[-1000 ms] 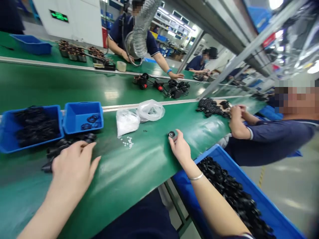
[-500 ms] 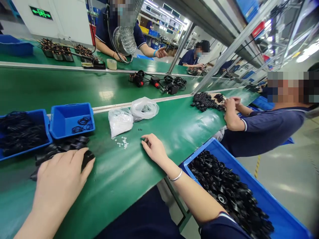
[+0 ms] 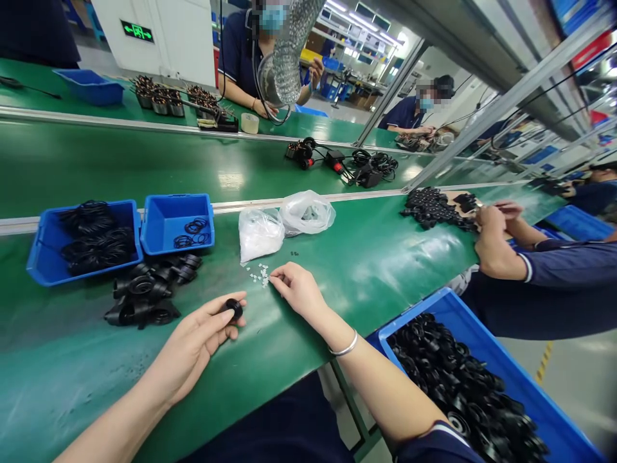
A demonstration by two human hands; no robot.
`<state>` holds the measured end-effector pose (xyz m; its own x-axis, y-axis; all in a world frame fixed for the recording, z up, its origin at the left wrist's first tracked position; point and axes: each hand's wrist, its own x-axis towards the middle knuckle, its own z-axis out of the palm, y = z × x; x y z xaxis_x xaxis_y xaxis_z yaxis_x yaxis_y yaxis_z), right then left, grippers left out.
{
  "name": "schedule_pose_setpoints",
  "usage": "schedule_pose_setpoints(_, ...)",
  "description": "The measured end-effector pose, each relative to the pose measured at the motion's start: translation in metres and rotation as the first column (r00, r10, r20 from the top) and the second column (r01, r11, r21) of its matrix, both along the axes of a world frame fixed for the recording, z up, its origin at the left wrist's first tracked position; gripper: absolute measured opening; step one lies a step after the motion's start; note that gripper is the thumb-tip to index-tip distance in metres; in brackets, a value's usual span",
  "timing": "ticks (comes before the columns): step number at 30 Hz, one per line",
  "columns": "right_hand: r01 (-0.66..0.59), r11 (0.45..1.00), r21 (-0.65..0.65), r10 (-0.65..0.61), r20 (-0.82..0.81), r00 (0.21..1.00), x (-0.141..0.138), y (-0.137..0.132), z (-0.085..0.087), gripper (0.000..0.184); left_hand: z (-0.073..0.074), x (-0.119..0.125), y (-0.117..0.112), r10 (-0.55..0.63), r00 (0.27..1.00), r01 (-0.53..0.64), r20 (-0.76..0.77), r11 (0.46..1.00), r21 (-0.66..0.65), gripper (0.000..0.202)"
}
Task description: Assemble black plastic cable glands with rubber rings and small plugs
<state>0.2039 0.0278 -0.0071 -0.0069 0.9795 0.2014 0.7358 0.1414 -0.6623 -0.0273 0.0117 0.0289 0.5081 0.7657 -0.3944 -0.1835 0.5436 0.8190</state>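
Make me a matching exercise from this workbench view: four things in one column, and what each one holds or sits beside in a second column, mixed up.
Things:
1. left hand
2. right hand
3. clear plastic bag
4. large blue crate

States:
A. filled with black round parts
B. holding a small black round part
C. lying on the green belt, white contents inside
D. next to scattered white pieces

Right pairs: 1 B, 2 D, 3 C, 4 A.

No text is readable (green exit sign (image 3: pixel 137 31) too blurred).
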Motion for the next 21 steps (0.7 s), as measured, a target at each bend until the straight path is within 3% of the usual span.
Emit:
schedule_pose_setpoints(9,0.004,1.0,0.021,-0.006,0.066,0.998,0.0012,-0.0022,-0.0017,0.012,-0.0006,-0.0008,0.001,0.032,0.991,-0.022,0.131,0.997,-0.077,0.029)
schedule_pose_setpoints(17,0.001,1.0,0.027,-0.003,0.058,0.998,0.0016,-0.0011,-0.004,0.013,-0.0011,0.0024,-0.0019,0.011,0.997,-0.008,0.071,0.999,-0.053,0.028)
schedule_pose_setpoints(21,0.013,0.999,0.032,-0.012,-0.014,1.0,-0.0012,-0.0043,0.0026,0.014,-0.0018,0.0021,-0.0041,-0.023,0.998,0.025,0.051,0.999,-0.035,0.027)
